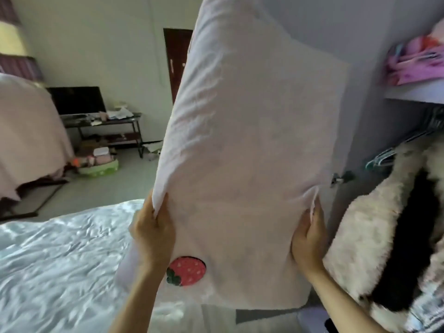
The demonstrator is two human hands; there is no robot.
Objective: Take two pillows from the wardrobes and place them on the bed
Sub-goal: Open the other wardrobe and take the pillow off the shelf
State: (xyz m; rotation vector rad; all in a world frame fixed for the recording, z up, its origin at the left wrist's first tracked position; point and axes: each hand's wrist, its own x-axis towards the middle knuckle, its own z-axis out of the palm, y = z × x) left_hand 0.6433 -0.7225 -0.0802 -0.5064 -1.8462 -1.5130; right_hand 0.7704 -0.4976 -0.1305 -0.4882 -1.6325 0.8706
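Observation:
A large pale pink pillow (245,145) with a red strawberry patch near its lower end fills the middle of the head view, held upright in the air. My left hand (153,231) grips its left edge and my right hand (308,239) grips its right edge. The bed (60,255), covered with a shiny white crumpled sheet, lies at the lower left, below and left of the pillow. The open wardrobe (408,97) stands to the right, its interior partly hidden by the pillow.
A fluffy white and black garment (384,227) hangs in the wardrobe on the right, under a shelf with pink folded bedding (415,61). A TV (77,99) on a dark stand, floor clutter, a dark door (176,61) and a pink-covered shape (26,135) stand beyond.

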